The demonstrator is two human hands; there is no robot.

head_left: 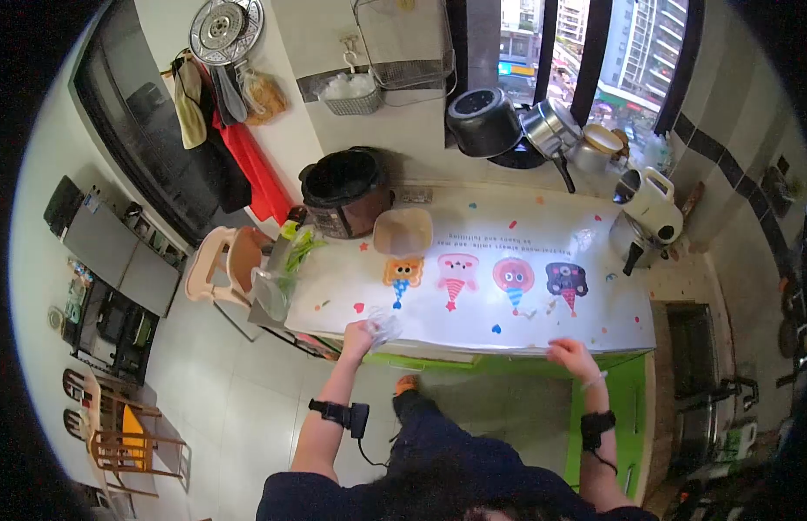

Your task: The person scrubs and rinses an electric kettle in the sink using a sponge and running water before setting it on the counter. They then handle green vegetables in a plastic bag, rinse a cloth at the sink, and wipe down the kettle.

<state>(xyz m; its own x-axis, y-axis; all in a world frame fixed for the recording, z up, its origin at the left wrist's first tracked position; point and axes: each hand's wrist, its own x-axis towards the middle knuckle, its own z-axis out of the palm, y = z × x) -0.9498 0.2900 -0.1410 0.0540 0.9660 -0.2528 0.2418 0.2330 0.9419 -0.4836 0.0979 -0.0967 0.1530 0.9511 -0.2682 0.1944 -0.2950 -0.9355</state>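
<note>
My left hand [357, 338] is closed around a crumpled piece of clear plastic, apparently a thin bag [385, 327], at the front edge of the counter. My right hand [574, 356] hovers by the same edge further right, its fingers loosely bent and apart, with nothing visible in them. Between the hands lies a white counter mat [429, 326] printed with cartoon ice creams. Small pale scraps [542, 309] lie on it, nearest to my right hand. Behind my left hand stands a beige plastic container [403, 233]. Green vegetables [301, 252] rest at the counter's left end beside another clear bag [273, 291].
A dark pressure cooker [347, 191] stands at the back left. Several pots, including a black one [483, 123], sit by the window. A white kettle [654, 207] and a steel pot [634, 241] stand at the right, near the sink [690, 382]. A beige chair [225, 265] is at the left.
</note>
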